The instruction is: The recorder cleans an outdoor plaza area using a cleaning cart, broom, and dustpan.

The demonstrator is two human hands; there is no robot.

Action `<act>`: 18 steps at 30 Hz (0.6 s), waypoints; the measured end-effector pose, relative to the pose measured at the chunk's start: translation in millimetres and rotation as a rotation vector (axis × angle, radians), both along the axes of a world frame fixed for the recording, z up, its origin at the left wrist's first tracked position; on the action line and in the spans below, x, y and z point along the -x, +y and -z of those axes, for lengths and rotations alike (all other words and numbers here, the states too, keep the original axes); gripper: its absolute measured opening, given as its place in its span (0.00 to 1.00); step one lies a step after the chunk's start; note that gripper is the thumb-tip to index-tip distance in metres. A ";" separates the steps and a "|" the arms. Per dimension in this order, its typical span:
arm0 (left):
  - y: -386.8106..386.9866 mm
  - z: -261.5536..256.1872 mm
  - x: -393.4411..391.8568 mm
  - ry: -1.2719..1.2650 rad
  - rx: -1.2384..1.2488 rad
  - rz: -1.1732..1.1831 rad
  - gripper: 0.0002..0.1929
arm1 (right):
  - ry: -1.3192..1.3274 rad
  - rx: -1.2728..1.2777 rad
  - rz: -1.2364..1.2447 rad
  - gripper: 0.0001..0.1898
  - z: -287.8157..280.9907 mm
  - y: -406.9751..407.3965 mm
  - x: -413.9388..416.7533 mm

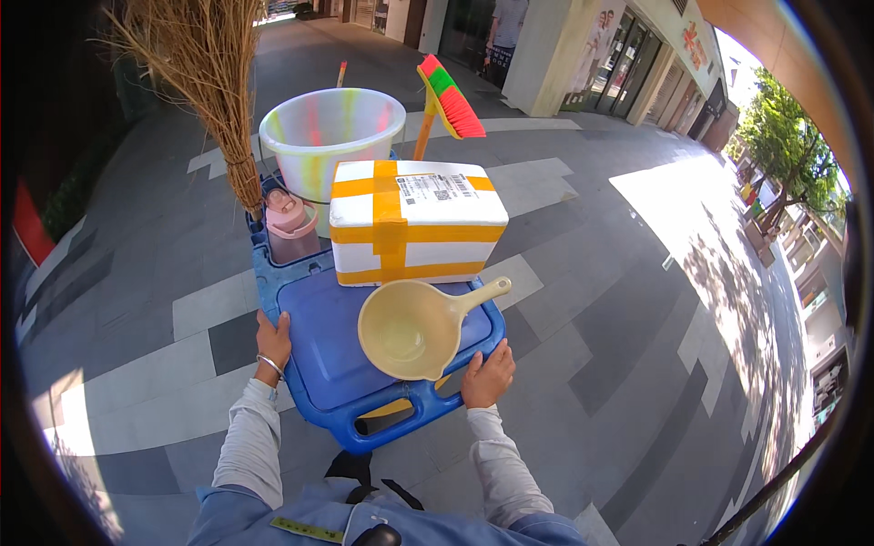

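A blue plastic cleaning cart (321, 375) stands right in front of me. My left hand (274, 345) grips the left side of its frame, and my right hand (488, 374) holds the near right corner. On the lid lies a cream plastic dipper (410, 331), its handle towards the right. Behind it sits a white foam box (437, 242) wrapped in orange tape, bearing a printed label. A white bucket (334, 126) with coloured streaks is at the far end. Beside it, a pink-lidded bottle (290, 222) rests in a compartment. A twig broom (218, 102) stands upright at the far left corner.
A red and green bristle brush (452, 99) on a wooden handle rises behind the box. Grey paving (614, 293) surrounds the cart. Concrete pillars (543, 61) and shopfronts line the far side. Trees (785, 143) and planters stand at the right, beside a sunlit strip.
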State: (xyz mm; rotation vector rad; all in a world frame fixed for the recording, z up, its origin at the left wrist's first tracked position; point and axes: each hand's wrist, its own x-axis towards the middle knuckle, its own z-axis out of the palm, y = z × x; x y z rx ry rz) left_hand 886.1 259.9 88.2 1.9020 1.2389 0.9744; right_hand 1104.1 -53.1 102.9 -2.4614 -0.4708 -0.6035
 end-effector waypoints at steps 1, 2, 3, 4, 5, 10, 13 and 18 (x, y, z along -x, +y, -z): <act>-6.9 -0.3 1.3 -0.007 0.016 0.010 0.35 | -0.002 0.004 -0.005 0.30 4.1 -4.7 -1.6; -13.3 0.0 0.4 -0.018 0.010 -0.018 0.35 | -0.005 0.005 -0.005 0.30 8.2 -9.1 -3.8; -15.6 -2.5 -2.2 -0.016 0.011 0.015 0.35 | -0.016 0.008 -0.019 0.31 9.7 -10.2 -7.8; -18.9 -4.1 -4.7 -0.012 0.010 0.051 0.35 | -0.027 -0.006 -0.042 0.31 13.1 -14.9 -10.0; -22.0 -1.8 -6.4 -0.018 0.009 0.060 0.36 | -0.021 0.019 -0.038 0.31 16.9 -16.8 -13.3; -20.5 11.1 -8.1 0.027 -0.033 -0.011 0.38 | -0.035 0.084 -0.060 0.33 16.2 -17.0 -21.8; -38.5 -1.6 -11.7 0.082 0.047 -0.035 0.41 | -0.059 0.117 -0.094 0.32 21.3 -18.0 -40.7; -122.0 3.0 -7.0 0.021 -0.205 -0.190 0.47 | 0.197 0.208 -0.341 0.23 -25.6 -37.3 -91.7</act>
